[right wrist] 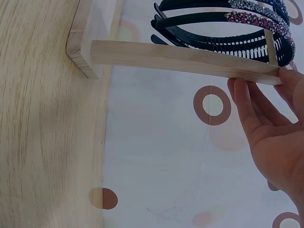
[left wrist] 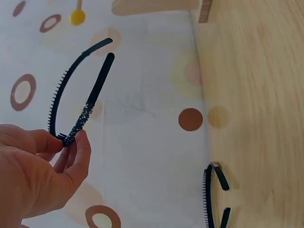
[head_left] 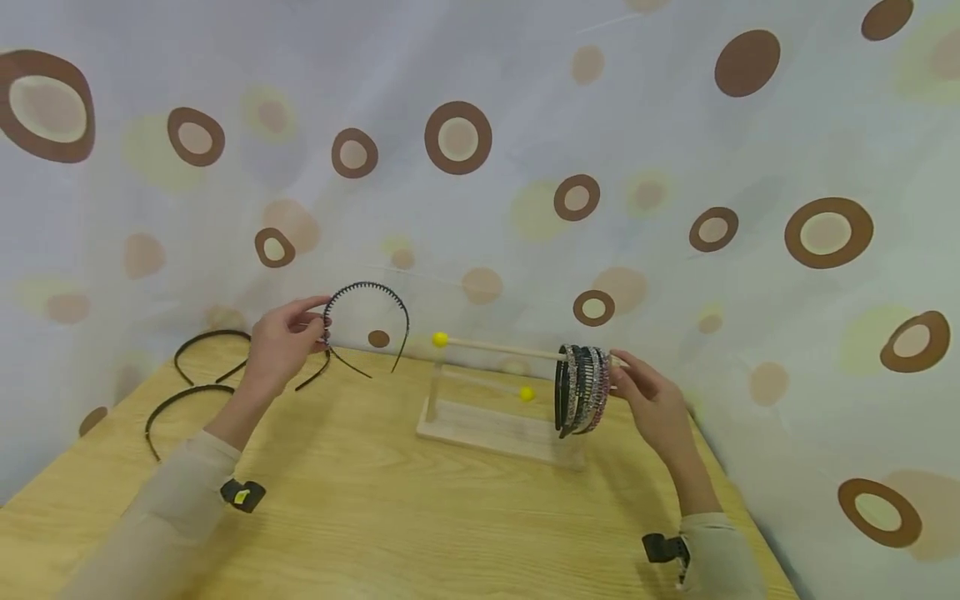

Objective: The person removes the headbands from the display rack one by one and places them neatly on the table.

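Observation:
My left hand (head_left: 281, 342) pinches a thin black toothed headband (head_left: 367, 285) above the table, its two ends hanging downward. The left wrist view shows speckled glitter (left wrist: 84, 114) on the band near my fingertips. To the right is a wooden rack (head_left: 487, 429) with a row of headbands (head_left: 581, 392) on its upper rod, some black, some sparkling silver or pink. My right hand (head_left: 652, 404) grips the top of the rack's upright post (right wrist: 185, 59) beside these bands, thumb on one side and fingers on the other.
Black headbands (head_left: 180, 392) lie on the table (head_left: 360, 517) at the left, partly behind my left arm. Yellow balls cap the upper rod (head_left: 440, 339) and a lower rod (head_left: 527, 393). A dotted wall covering (head_left: 510, 75) stands close behind the table.

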Demonstrator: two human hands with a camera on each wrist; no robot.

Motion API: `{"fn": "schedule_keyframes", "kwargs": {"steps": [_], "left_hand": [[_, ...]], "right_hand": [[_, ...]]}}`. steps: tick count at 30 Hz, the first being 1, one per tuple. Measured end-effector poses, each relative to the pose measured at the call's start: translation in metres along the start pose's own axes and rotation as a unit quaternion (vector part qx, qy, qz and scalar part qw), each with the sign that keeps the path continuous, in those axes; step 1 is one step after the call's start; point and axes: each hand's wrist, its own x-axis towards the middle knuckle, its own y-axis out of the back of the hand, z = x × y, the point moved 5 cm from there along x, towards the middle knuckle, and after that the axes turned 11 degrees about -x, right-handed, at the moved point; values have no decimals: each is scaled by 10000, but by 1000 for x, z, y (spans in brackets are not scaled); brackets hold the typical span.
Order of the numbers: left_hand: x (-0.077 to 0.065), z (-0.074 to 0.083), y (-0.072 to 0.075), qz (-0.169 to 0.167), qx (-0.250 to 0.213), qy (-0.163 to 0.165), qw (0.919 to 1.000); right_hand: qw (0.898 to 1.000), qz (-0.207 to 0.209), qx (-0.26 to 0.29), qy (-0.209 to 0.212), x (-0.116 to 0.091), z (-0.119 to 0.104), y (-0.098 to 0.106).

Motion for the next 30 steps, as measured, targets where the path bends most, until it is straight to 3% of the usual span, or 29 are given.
{"fn": "schedule_keyframes", "kwargs": {"steps": [4,6,11,13,16,25,30], "left_hand": [[-5,-9,18,-326,405,178,9985],[-8,-15,27,-650,699,278,9951],[-13,-32,51,-1644,1132,901,9757],[-15,-40,60,-1895,1189,1203,9672],[-19,-51,70,-2086,1303,1491,9577],[-29,-76,86,-2283,1684,1948,9389],[-29,-80,87,-2396,2032,1956,9290]], "right_hand": [[10000,5,47,30,1,0,1],[9999,-12,84,55,0,-3,2],[9999,-94,-34,12,-4,-26,5],[9999,-116,-92,43,-3,-26,5],[9999,-109,-61,53,-2,-20,3],[9998,-62,-150,-74,-2,-4,0],[9999,-58,-103,-11,-1,-5,1]]}}
